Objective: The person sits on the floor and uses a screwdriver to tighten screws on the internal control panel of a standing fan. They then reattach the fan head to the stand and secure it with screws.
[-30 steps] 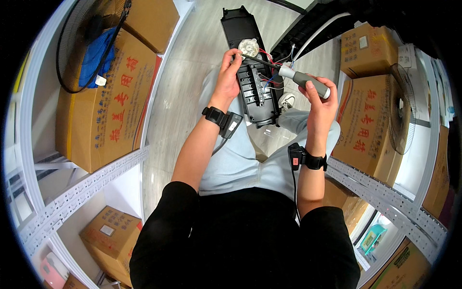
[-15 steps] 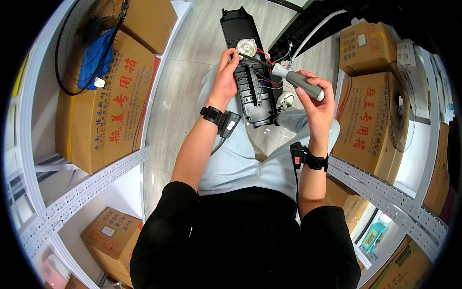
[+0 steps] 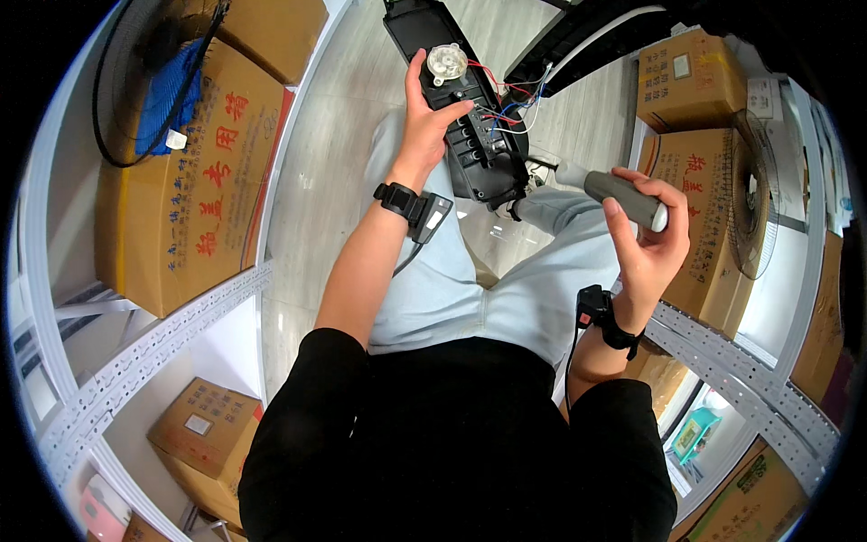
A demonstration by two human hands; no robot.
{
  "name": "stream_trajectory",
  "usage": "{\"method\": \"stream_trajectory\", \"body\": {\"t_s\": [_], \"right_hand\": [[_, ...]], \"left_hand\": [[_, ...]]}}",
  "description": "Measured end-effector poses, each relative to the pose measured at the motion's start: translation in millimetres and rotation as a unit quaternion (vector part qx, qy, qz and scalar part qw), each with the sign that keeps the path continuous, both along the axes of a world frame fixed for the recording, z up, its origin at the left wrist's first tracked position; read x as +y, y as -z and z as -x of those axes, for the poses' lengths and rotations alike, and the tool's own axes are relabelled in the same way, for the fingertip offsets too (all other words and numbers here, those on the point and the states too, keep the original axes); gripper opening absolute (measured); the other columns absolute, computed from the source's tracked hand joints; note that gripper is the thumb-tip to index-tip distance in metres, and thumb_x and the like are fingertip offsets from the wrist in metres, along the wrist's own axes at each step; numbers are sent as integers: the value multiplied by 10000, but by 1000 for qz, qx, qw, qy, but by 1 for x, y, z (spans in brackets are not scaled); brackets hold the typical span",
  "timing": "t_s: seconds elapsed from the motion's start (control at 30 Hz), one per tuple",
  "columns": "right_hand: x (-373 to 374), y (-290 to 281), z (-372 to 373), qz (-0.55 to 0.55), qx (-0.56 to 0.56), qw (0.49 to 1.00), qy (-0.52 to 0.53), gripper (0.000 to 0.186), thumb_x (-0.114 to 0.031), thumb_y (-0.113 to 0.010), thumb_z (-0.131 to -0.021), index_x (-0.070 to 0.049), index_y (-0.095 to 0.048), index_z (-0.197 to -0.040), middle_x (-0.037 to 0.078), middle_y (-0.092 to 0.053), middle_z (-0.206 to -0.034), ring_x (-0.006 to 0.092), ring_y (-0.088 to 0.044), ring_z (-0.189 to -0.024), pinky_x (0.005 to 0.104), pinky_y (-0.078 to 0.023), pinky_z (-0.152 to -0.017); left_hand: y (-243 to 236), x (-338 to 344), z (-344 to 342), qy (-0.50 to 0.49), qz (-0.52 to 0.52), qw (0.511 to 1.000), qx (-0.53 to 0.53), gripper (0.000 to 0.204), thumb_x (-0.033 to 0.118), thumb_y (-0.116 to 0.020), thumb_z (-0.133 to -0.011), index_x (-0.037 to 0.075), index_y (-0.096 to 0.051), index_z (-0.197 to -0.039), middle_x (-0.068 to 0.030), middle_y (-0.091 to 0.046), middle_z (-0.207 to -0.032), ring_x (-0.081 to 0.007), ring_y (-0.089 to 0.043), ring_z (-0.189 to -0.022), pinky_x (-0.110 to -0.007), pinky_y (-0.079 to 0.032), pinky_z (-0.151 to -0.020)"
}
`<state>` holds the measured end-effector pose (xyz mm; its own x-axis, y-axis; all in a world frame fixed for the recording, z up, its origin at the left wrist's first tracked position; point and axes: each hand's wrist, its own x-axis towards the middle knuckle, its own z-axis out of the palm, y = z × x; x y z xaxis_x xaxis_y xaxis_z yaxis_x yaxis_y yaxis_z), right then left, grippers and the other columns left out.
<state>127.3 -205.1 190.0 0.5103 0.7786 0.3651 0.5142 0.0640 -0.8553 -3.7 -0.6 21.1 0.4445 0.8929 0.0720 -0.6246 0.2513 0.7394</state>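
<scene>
My left hand (image 3: 423,131) grips the left edge of a black plastic panel (image 3: 418,29), its thumb lying across the panel's inner side and its index finger up beside a clear round motor (image 3: 447,63). Below that motor a row of push buttons (image 3: 477,143) runs along the panel. Red, blue and white wires (image 3: 515,107) lead from it to a larger black housing (image 3: 562,56) on the right. In my right hand (image 3: 652,248) is a screwdriver with a grey handle (image 3: 623,197), held away from the panel; its blade is hard to make out.
Shelving with perforated metal beams (image 3: 172,339) flanks me on both sides, loaded with cardboard boxes (image 3: 190,199). A black wire fan guard (image 3: 101,90) with blue cloth hangs over the left boxes. Another round guard (image 3: 757,194) leans at the right. My legs (image 3: 433,298) are below the panel.
My right hand has drawn the screwdriver off the panel, down and to the right. The panel has shifted up-left and tilted, and my left thumb now lies across it.
</scene>
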Motion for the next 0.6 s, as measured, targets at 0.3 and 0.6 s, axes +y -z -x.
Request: {"method": "stream_trajectory", "body": {"t_s": [0.3,0.6], "right_hand": [[-4,12,12,67,-57,996,13,287,-12,-735,-736,-13,-587,-982,120,-697,-991,184,-664,-920,286,-501,-830],[0,17,11,77,-103,992,1,277,-29,-736,-738,-15,-593,-975,113,-701,-989,197,-678,-905,282,-507,-807]], "left_hand": [[-1,0,0,-12,-17,1000,15,990,-185,-635,-717,214,-164,-1491,-103,-402,-1368,-212,-509,-1174,-348,-491,-946],[0,0,-1,-13,-24,999,19,981,-177,-644,-715,212,-183,-1488,-103,-410,-1366,-213,-503,-1186,-346,-485,-956]]}}
